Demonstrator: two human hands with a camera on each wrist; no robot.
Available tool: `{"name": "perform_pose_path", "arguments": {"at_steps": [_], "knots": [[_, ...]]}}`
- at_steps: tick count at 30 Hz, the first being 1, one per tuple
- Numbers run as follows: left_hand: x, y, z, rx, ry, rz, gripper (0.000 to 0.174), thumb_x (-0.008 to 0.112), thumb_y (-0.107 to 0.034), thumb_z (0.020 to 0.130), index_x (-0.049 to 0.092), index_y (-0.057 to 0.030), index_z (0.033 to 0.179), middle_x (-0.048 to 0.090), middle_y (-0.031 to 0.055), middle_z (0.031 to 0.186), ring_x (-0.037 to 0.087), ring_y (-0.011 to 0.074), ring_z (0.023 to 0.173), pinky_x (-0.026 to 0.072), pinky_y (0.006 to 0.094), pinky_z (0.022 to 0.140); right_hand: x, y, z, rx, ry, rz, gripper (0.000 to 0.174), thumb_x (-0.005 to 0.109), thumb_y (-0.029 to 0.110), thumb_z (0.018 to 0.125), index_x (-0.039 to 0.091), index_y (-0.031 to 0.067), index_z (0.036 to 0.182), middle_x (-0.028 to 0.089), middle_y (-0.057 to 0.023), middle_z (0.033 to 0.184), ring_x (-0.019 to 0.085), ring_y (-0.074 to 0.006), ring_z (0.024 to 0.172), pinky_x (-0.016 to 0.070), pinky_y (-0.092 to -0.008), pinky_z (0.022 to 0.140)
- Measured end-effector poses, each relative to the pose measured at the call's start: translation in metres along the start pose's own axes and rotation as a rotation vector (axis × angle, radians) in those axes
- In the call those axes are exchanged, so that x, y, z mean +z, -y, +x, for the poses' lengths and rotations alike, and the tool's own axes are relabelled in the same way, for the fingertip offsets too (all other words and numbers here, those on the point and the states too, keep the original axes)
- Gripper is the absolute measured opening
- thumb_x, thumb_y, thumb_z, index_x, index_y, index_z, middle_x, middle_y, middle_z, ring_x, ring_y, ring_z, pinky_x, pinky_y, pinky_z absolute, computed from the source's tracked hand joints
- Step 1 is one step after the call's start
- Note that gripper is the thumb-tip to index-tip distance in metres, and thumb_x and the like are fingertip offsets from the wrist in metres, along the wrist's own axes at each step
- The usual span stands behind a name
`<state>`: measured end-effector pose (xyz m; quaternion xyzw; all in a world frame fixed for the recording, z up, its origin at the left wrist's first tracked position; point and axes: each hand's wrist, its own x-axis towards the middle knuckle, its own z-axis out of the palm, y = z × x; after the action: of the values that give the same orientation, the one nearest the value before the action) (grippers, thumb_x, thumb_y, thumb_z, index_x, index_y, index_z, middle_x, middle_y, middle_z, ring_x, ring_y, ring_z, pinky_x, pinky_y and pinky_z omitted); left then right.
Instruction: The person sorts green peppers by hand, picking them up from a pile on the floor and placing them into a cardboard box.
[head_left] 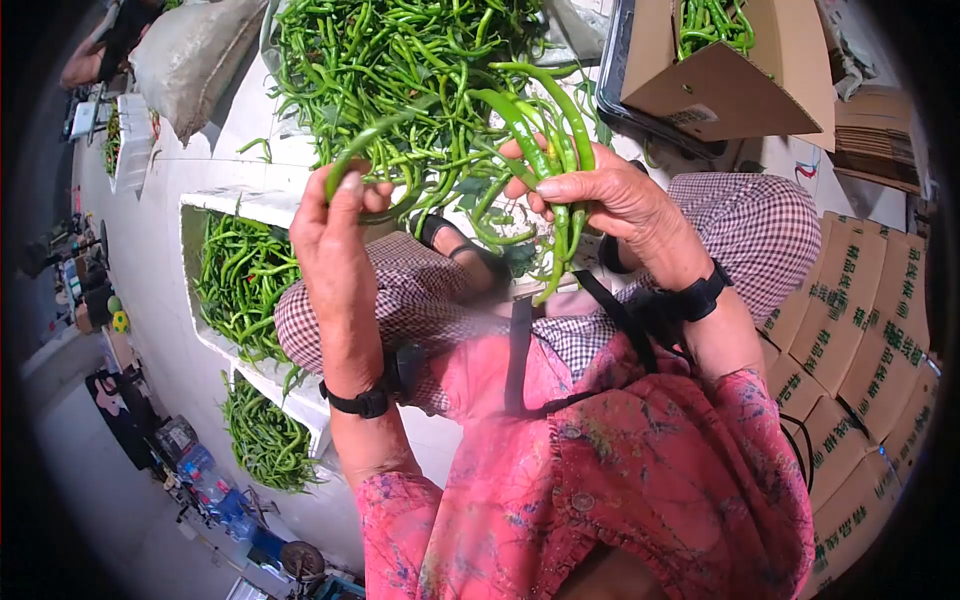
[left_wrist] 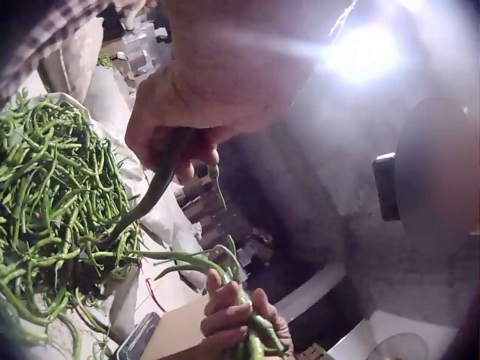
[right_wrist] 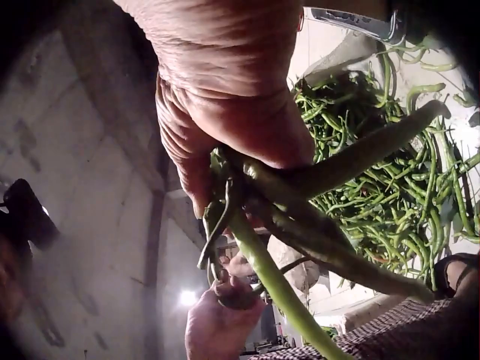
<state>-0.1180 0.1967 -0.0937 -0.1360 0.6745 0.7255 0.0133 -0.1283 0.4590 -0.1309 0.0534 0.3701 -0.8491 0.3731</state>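
Observation:
My left hand [head_left: 338, 225] pinches a long green chili pepper [head_left: 362, 142] between thumb and fingers, held up in front of the heap. In the left wrist view that chili pepper [left_wrist: 150, 196] hangs down in a curve from the fingertips. A bunch of several green chili peppers [head_left: 577, 128] is gripped in my right hand [head_left: 640, 205], thumb across them. Their stems gather below the thumb in the head view, and the bodies fan out beyond the fingers. Past both hands lies a large heap of green chili peppers [head_left: 390, 50].
An open cardboard box [head_left: 745, 95] with chili peppers inside stands at the far right. At the left are a white foam box [head_left: 190, 270] full of chili peppers and another pile [head_left: 262, 440]. A stuffed sack [head_left: 190, 60] lies farther back. Flattened printed cartons [head_left: 850, 330] lie at the right.

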Motion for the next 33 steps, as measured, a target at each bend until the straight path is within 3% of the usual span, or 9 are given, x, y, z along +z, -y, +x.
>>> {"name": "perform_pose_path", "arguments": {"at_steps": [4, 5, 9, 17, 23, 27, 29, 30, 33], "knots": [[0.000, 0.011, -0.008, -0.168, -0.042, -0.373, 0.021, 0.057, -0.016, 0.093, 0.058, -0.0005, 0.108, 0.060, 0.0033, 0.079, 0.061, 0.0183, 0.085, 0.0497, 0.0356, 0.085, -0.006, -0.008, 0.003, -0.075, 0.047, 0.021, 0.058, 0.068, 0.009, 0.081, 0.044, -0.0030, 0.132, 0.062, -0.0166, 0.110, 0.062, -0.0150, 0.088, 0.0506, -0.0260, 0.080], [0.008, 0.016, -0.011, -0.215, -0.030, -0.505, 0.020, 0.055, -0.013, 0.094, 0.057, 0.0014, 0.108, 0.059, 0.0055, 0.078, 0.062, 0.0213, 0.083, 0.0519, 0.0351, 0.081, -0.006, -0.009, 0.004, -0.086, 0.066, 0.042, 0.057, 0.069, 0.010, 0.082, 0.045, -0.0022, 0.132, 0.062, -0.0150, 0.111, 0.062, -0.0140, 0.090, 0.0504, -0.0271, 0.084], [0.024, 0.032, -0.011, -0.325, 0.088, -0.708, 0.023, 0.055, -0.017, 0.095, 0.057, 0.0006, 0.109, 0.060, 0.0067, 0.083, 0.062, 0.0237, 0.088, 0.0514, 0.0384, 0.084, -0.009, -0.012, 0.004, -0.020, 0.129, 0.098, 0.057, 0.065, 0.008, 0.084, 0.041, -0.0032, 0.134, 0.061, -0.0168, 0.113, 0.062, -0.0155, 0.090, 0.0511, -0.0268, 0.082], [0.016, 0.049, -0.003, -0.388, 0.194, -0.995, 0.031, 0.045, -0.025, 0.100, 0.056, 0.0010, 0.113, 0.063, 0.0088, 0.086, 0.062, 0.0272, 0.096, 0.0494, 0.0430, 0.089, -0.008, -0.003, 0.000, -0.114, 0.037, -0.024, 0.052, 0.061, 0.007, 0.085, 0.042, -0.0060, 0.132, 0.059, -0.0198, 0.113, 0.061, -0.0174, 0.089, 0.0524, -0.0280, 0.080], [0.013, 0.050, -0.003, -0.353, 0.183, -1.030, 0.032, 0.044, -0.025, 0.100, 0.055, 0.0014, 0.115, 0.063, 0.0088, 0.086, 0.062, 0.0272, 0.096, 0.0490, 0.0438, 0.090, -0.026, -0.003, 0.005, -0.139, -0.038, 0.067, 0.049, 0.058, 0.008, 0.089, 0.039, -0.0056, 0.132, 0.059, -0.0208, 0.113, 0.063, -0.0170, 0.088, 0.0548, -0.0264, 0.077], [0.016, 0.048, -0.004, -0.361, 0.164, -0.959, 0.030, 0.046, -0.022, 0.099, 0.055, 0.0011, 0.116, 0.063, 0.0089, 0.087, 0.062, 0.0254, 0.092, 0.0519, 0.0404, 0.085, -0.028, -0.006, 0.010, -0.142, -0.041, 0.132, 0.044, 0.055, 0.008, 0.091, 0.041, -0.0046, 0.131, 0.060, -0.0207, 0.112, 0.064, -0.0188, 0.088, 0.0560, -0.0285, 0.075], [0.018, 0.047, -0.003, -0.380, 0.133, -0.949, 0.032, 0.048, -0.017, 0.097, 0.051, 0.0070, 0.119, 0.059, 0.0097, 0.086, 0.056, 0.0242, 0.093, 0.0507, 0.0353, 0.080, -0.028, -0.004, 0.010, -0.140, -0.054, 0.164, 0.043, 0.054, 0.008, 0.091, 0.042, -0.0048, 0.130, 0.060, -0.0219, 0.113, 0.065, -0.0204, 0.090, 0.0570, -0.0293, 0.076], [0.018, 0.047, -0.001, -0.385, 0.132, -0.950, 0.032, 0.048, -0.017, 0.097, 0.051, 0.0070, 0.119, 0.059, 0.0097, 0.086, 0.056, 0.0242, 0.093, 0.0507, 0.0353, 0.080, -0.029, -0.005, 0.011, -0.129, -0.069, 0.186, 0.040, 0.059, 0.012, 0.090, 0.048, -0.0025, 0.125, 0.061, -0.0216, 0.111, 0.066, -0.0220, 0.091, 0.0560, -0.0281, 0.073], [0.018, 0.048, 0.004, -0.443, 0.162, -1.078, 0.033, 0.050, -0.013, 0.096, 0.048, 0.0093, 0.120, 0.059, 0.0135, 0.092, 0.055, 0.0262, 0.097, 0.0520, 0.0344, 0.081, -0.034, -0.007, 0.012, -0.051, -0.101, 0.131, 0.040, 0.059, 0.012, 0.089, 0.048, -0.0030, 0.124, 0.062, -0.0228, 0.111, 0.067, -0.0237, 0.091, 0.0565, -0.0297, 0.074]]}}
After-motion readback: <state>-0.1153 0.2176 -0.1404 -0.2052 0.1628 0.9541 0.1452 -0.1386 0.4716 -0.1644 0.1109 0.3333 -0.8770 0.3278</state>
